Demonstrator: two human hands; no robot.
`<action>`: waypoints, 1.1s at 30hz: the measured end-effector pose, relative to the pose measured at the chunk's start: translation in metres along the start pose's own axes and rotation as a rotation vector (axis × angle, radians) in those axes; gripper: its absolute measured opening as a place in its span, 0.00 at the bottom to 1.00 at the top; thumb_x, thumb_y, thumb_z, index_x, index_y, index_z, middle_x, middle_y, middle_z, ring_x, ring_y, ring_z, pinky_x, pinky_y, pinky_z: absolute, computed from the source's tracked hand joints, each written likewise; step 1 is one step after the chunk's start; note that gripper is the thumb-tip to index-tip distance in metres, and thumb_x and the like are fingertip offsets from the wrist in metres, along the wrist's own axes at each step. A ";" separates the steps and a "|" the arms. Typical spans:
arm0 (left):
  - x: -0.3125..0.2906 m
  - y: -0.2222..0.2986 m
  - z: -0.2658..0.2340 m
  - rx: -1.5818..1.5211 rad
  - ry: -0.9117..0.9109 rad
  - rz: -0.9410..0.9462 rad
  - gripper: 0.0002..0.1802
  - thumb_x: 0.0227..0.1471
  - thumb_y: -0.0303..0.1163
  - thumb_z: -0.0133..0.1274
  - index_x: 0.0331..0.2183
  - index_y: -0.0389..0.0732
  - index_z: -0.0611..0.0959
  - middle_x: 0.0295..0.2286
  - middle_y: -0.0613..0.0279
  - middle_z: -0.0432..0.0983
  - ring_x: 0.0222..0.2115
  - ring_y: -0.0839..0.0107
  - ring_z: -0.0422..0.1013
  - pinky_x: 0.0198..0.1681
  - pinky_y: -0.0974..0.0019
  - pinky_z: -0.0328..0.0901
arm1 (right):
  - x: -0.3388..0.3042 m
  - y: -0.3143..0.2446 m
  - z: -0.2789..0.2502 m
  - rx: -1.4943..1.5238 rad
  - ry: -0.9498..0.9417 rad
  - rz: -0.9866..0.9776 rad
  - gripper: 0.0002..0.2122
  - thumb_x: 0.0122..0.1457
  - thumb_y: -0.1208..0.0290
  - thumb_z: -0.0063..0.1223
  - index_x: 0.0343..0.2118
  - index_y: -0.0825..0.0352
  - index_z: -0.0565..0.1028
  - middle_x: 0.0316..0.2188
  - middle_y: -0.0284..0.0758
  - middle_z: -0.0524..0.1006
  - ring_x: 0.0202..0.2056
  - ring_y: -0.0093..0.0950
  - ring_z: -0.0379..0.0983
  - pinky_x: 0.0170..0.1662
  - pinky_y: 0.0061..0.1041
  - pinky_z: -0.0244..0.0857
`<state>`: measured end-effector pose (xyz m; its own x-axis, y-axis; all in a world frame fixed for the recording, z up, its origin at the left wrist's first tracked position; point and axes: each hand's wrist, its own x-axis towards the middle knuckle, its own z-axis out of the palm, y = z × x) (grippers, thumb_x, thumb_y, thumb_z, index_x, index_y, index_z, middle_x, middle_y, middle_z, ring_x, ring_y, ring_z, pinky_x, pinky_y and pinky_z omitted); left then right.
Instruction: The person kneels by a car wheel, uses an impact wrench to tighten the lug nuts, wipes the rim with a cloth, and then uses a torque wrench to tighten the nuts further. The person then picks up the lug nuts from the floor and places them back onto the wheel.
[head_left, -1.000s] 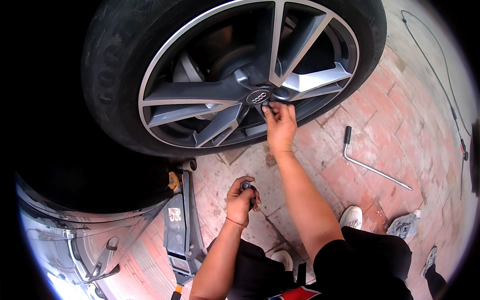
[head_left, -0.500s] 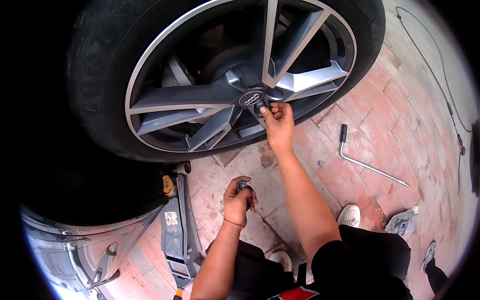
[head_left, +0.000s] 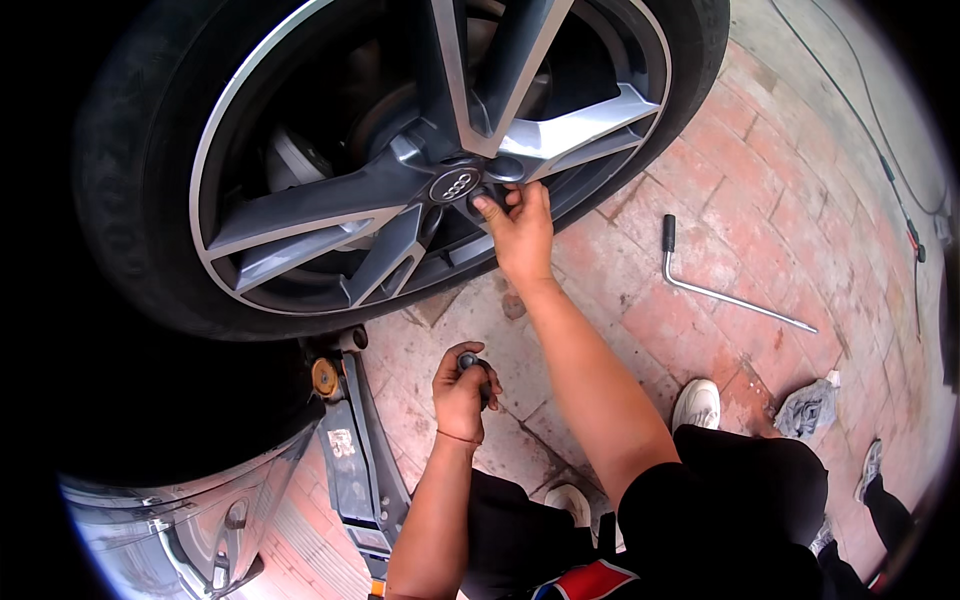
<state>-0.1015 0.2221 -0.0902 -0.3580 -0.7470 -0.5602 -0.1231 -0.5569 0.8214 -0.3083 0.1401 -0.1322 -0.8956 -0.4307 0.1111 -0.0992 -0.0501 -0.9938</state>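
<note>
My right hand [head_left: 523, 235] reaches up to the car wheel [head_left: 330, 190], thumb and fingers pinched on a dark wheel bolt [head_left: 484, 196] at a hole just beside the round centre cap [head_left: 456, 184]. Most of that bolt is hidden by the fingers and the spoke. Lower down, over the paving, my left hand [head_left: 462, 398] is closed around dark metal wheel bolts [head_left: 469, 361]; one round end faces up between thumb and forefinger. How many it holds cannot be made out.
An L-shaped wheel wrench [head_left: 735, 297] with a black grip lies on the paving to the right. A floor jack [head_left: 352, 450] stands under the car at left, near the glossy bumper [head_left: 190, 510]. A crumpled grey bag [head_left: 806, 408] and another person's shoe [head_left: 870, 470] are at right.
The view has shifted, so the wheel sits farther left in the picture. My right hand stays at the bolt hole beside the cap; my left hand keeps its grip.
</note>
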 end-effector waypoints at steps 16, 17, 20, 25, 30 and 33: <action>-0.004 0.003 0.006 0.011 0.049 0.016 0.22 0.44 0.17 0.41 0.44 0.35 0.75 0.19 0.54 0.72 0.17 0.67 0.69 0.15 0.68 0.63 | -0.015 -0.016 -0.010 -0.131 -0.061 -0.116 0.14 0.55 0.66 0.67 0.37 0.66 0.73 0.35 0.36 0.69 0.30 0.32 0.72 0.34 0.33 0.69; -0.005 0.003 0.007 0.017 0.053 0.018 0.22 0.44 0.17 0.41 0.44 0.35 0.75 0.19 0.55 0.72 0.17 0.67 0.69 0.15 0.68 0.63 | -0.017 -0.015 -0.009 -0.164 -0.049 -0.181 0.13 0.55 0.65 0.67 0.36 0.65 0.73 0.35 0.36 0.70 0.30 0.34 0.72 0.33 0.33 0.69; -0.005 0.004 0.006 0.022 0.068 0.030 0.22 0.45 0.17 0.41 0.44 0.35 0.75 0.19 0.55 0.72 0.17 0.67 0.69 0.15 0.68 0.62 | -0.014 -0.015 -0.007 -0.280 0.000 -0.290 0.11 0.57 0.65 0.65 0.34 0.64 0.75 0.35 0.37 0.70 0.30 0.38 0.73 0.33 0.35 0.69; -0.003 0.005 -0.001 0.022 0.065 0.050 0.22 0.45 0.18 0.42 0.45 0.34 0.75 0.19 0.55 0.72 0.18 0.68 0.69 0.15 0.68 0.62 | -0.019 -0.019 0.010 -0.207 0.127 -0.174 0.10 0.59 0.65 0.63 0.32 0.65 0.75 0.33 0.38 0.71 0.30 0.39 0.75 0.34 0.36 0.69; -0.007 0.006 -0.010 0.030 0.095 0.041 0.22 0.45 0.18 0.42 0.45 0.34 0.75 0.19 0.55 0.72 0.18 0.68 0.69 0.15 0.69 0.62 | -0.026 -0.020 0.017 -0.148 0.149 -0.068 0.11 0.59 0.65 0.63 0.32 0.66 0.75 0.31 0.37 0.73 0.30 0.38 0.76 0.33 0.35 0.70; -0.008 0.006 -0.019 0.023 0.108 0.040 0.21 0.45 0.18 0.42 0.45 0.34 0.75 0.19 0.55 0.72 0.18 0.68 0.69 0.15 0.69 0.62 | -0.020 -0.014 0.008 -0.118 0.059 -0.122 0.14 0.56 0.64 0.66 0.32 0.67 0.73 0.31 0.36 0.73 0.29 0.36 0.75 0.33 0.34 0.70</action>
<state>-0.0819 0.2178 -0.0831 -0.2613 -0.8042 -0.5338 -0.1326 -0.5179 0.8451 -0.2855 0.1417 -0.1205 -0.8975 -0.3740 0.2336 -0.2553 0.0087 -0.9668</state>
